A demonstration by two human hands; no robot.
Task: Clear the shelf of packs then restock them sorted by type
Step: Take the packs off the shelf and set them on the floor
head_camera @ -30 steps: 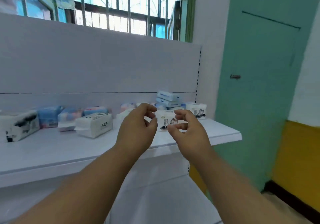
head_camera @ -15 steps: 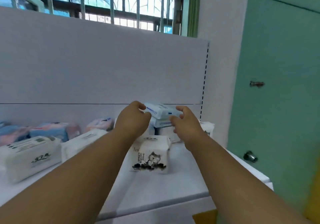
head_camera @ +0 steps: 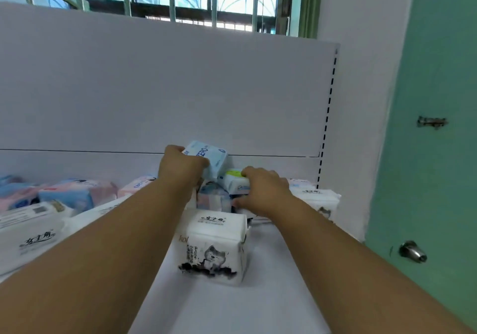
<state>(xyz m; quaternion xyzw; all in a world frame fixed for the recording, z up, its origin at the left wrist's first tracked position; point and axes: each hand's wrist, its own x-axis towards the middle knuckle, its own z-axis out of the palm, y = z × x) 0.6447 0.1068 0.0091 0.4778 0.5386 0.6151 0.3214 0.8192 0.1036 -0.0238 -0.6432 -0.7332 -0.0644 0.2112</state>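
Left hand (head_camera: 182,169) has its fingers wrapped round a pale blue pack (head_camera: 210,159) at the centre of the frame, tilting it up off the little pile against the back panel. Right hand (head_camera: 260,191) sits just to the right, fingers curled over a white pack (head_camera: 233,182) with a green patch on top, thumb tucked under it, so it looks like a grip and not just a touch.

Progress-wise I'd say this is early days. The shelf (head_camera: 219,308) is nowhere near cleared: a cat pack (head_camera: 213,246) stands upright front and centre, a second one (head_camera: 316,199) sits at the right end, a pinkish pack (head_camera: 213,199) lies under the hands, long white packs (head_camera: 28,233) lie at the left edge, and pink and blue ones (head_camera: 77,194) run along the back on the left. All mixed up, so the sorting hasn't started as far as I can tell.

The packs themselves look like soft plastic-wrapped tissue: squishy, glossy, corners rounded. The blue one has printed lettering on its face and dents a bit where the fingers press. The cat pack is white with an inky cat drawing low on its front.
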